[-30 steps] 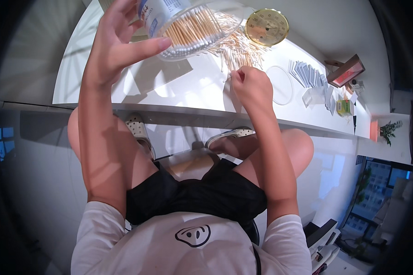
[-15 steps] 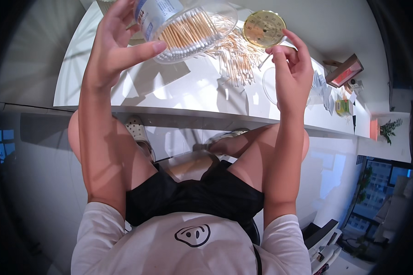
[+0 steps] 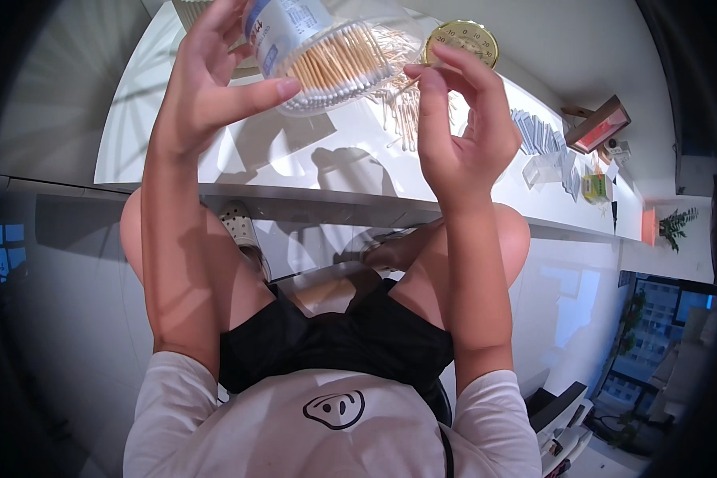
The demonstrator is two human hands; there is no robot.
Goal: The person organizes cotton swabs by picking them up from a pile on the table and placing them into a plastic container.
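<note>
A clear round tub with a blue and white label is tilted on its side in my left hand, whose fingers and thumb are closed round it. Tightly packed cotton swabs fill the tub, their white tips lined up along its lower wall. Just right of the tub's mouth, my right hand pinches a single cotton swab between thumb and fingers. Behind and below it, a loose heap of cotton swabs lies on the white table, partly hidden by the tub and my right hand.
A gold-rimmed round dial gauge stands behind my right hand. Further right are a spread of pale flat packets, a clear box, a small green-yellow box and a tilted picture frame. A potted plant is at the far right.
My right hand has moved left with the swab, from beside the gauge to the tub's mouth. The tub has shifted slightly right. The clear ring-shaped piece on the table is now hidden.
</note>
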